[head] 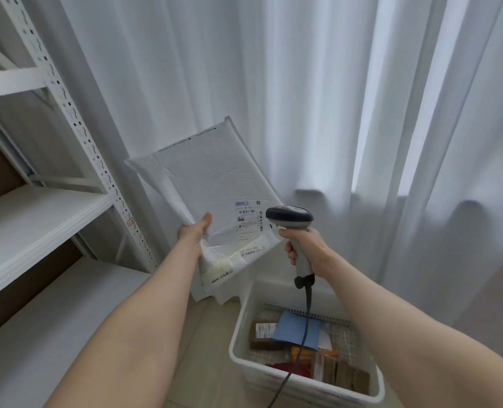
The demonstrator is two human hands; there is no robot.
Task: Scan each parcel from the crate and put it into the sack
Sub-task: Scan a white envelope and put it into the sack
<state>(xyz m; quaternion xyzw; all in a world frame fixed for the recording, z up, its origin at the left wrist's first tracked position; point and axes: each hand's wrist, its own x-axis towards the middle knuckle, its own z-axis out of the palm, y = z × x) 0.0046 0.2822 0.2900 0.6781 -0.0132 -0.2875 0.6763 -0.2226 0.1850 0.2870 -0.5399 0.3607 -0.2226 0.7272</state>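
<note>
A white curtain (303, 98) hangs behind the crate (238, 343), and a white shelving rack (38, 207) stands to the crate's left. The crate sits on the floor with several parcels in it, among them a brown box (263, 334) and a blue packet (295, 326).

Above the crate and a little to its left, the left hand (192, 231) holds up a white padded mailer (215, 178). Its grip pinches the lower left edge, thumb on the front. The mailer's long axis runs steeply from upper left to lower right, printed face toward the camera, with the label (248, 219) at its lower right.

Directly over the crate, the right hand (306, 248) has its grip wrapped around the handle of a corded scanner (290, 216), whose head sits just beside the label.

This looks like the scan step. Next the mailer needs to go into the sack, which I cannot make out here.
</note>
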